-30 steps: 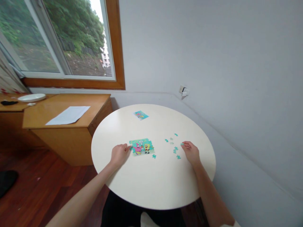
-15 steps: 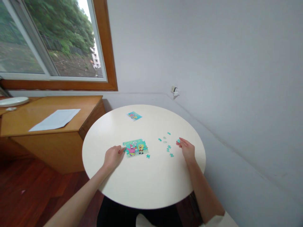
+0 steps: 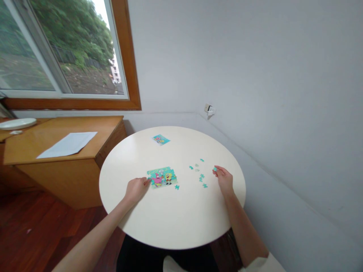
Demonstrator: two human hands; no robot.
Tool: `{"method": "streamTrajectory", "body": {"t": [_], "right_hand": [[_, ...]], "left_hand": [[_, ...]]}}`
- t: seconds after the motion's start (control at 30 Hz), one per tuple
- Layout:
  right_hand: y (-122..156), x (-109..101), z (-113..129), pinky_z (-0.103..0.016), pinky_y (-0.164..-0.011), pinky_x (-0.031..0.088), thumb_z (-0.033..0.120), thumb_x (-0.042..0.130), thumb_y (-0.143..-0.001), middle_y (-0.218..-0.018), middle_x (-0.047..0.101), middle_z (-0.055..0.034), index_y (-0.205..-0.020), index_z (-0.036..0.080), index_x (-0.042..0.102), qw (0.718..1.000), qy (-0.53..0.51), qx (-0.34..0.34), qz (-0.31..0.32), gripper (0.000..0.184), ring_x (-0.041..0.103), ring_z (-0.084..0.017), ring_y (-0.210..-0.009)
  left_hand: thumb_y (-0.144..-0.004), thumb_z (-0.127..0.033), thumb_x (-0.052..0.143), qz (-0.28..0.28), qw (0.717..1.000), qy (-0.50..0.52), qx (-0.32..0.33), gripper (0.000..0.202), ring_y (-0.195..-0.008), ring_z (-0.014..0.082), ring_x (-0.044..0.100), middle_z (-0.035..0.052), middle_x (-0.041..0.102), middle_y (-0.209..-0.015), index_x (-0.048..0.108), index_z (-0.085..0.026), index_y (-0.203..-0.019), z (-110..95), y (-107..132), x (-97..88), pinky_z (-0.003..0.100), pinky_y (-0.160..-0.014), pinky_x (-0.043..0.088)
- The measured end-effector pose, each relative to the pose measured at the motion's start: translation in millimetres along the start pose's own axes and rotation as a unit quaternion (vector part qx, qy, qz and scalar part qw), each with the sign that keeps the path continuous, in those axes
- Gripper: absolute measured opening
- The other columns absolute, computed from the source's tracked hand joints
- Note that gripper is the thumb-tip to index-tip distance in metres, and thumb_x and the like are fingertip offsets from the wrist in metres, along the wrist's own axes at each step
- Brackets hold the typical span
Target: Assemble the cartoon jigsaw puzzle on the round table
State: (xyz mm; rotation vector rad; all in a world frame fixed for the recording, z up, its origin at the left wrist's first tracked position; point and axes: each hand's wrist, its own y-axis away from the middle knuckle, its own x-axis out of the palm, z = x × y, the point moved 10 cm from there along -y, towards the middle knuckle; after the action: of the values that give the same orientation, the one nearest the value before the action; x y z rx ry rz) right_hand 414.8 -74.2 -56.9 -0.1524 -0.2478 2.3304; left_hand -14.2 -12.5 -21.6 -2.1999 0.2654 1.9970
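Observation:
A partly joined jigsaw puzzle (image 3: 162,179) with cartoon figures lies on the round white table (image 3: 170,223). At its left edge is my left hand (image 3: 137,189), fingers pinched on a small teal puzzle piece that they mostly hide. My right hand (image 3: 225,180) hovers over the table's right side, a teal puzzle piece (image 3: 215,169) between thumb and fingers. Between the hands lie several loose pieces, among them one (image 3: 205,185) near my right hand and another (image 3: 177,187) just off the puzzle's lower right corner.
A small picture card (image 3: 161,139) with a similar print lies toward the table's far edge. To the left, a wooden desk (image 3: 68,166) holds a sheet of paper (image 3: 68,144) and a white plate (image 3: 18,123). A wall socket with a plug (image 3: 209,109) sits behind the table.
My right hand, with its piece, is almost where it was, its fingers turned slightly. My left hand stays at the puzzle's left edge. The view has shifted a little.

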Motion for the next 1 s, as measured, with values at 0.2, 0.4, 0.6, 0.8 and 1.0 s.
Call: {"method": "streamTrajectory", "body": {"t": [0.2,0.4,0.6,0.8,1.0], "right_hand": [[-1,1,0,-0.033,-0.062,0.049,0.053,0.062,-0.062,-0.071,0.071,-0.0084,-0.09,0.015,0.067,1.0,0.01,-0.009,0.009,0.047,0.065,-0.02,-0.069],[-1,4,-4,-0.035,-0.065,0.05,0.049,0.068,-0.056,-0.07,0.07,-0.0073,-0.088,0.015,0.066,1.0,-0.016,0.004,0.014,0.047,0.066,-0.021,-0.07],[1,9,-3,-0.035,-0.066,0.051,0.047,0.074,-0.049,-0.069,0.069,-0.0063,-0.076,0.017,0.063,1.0,-0.012,0.012,0.023,0.042,0.065,-0.021,-0.068],[4,8,6,-0.033,-0.063,0.05,0.052,0.071,-0.054,-0.067,0.066,-0.0036,-0.083,0.017,0.066,1.0,0.011,-0.016,0.02,0.046,0.062,-0.018,-0.063],[5,15,11,-0.033,-0.06,0.049,0.061,0.066,-0.056,-0.067,0.069,-0.0066,-0.08,0.017,0.066,0.997,0.043,-0.037,0.05,0.049,0.064,-0.02,-0.063]], "left_hand": [[-0.092,-0.042,0.032,-0.001,1.0,-0.002,-0.001,0.046,-0.079,0.0227,0.067,0.0104,0.073,-0.08,0.067,-0.019,-0.073,-2,2,-1.4,0.027,-0.061,0.036],[-0.092,-0.046,0.031,-0.011,1.0,0.002,0.003,0.049,-0.076,0.0227,0.067,0.0105,0.072,-0.077,0.066,-0.019,-0.071,-3,3,-1.6,0.027,-0.059,0.035],[-0.092,-0.045,0.029,-0.026,1.0,0.009,0.005,0.051,-0.074,0.0237,0.067,0.0111,0.072,-0.075,0.065,-0.018,-0.069,-4,5,-4.2,0.028,-0.058,0.034],[-0.092,-0.039,0.028,-0.046,0.999,0.009,0.017,0.047,-0.077,0.0237,0.068,0.0123,0.073,-0.079,0.066,-0.017,-0.074,-7,7,-5.4,0.028,-0.061,0.036],[-0.091,-0.034,0.031,-0.028,0.999,-0.011,0.032,0.042,-0.079,0.0233,0.068,0.0124,0.073,-0.083,0.068,-0.017,-0.078,-11,7,-2.7,0.028,-0.063,0.039]]}}
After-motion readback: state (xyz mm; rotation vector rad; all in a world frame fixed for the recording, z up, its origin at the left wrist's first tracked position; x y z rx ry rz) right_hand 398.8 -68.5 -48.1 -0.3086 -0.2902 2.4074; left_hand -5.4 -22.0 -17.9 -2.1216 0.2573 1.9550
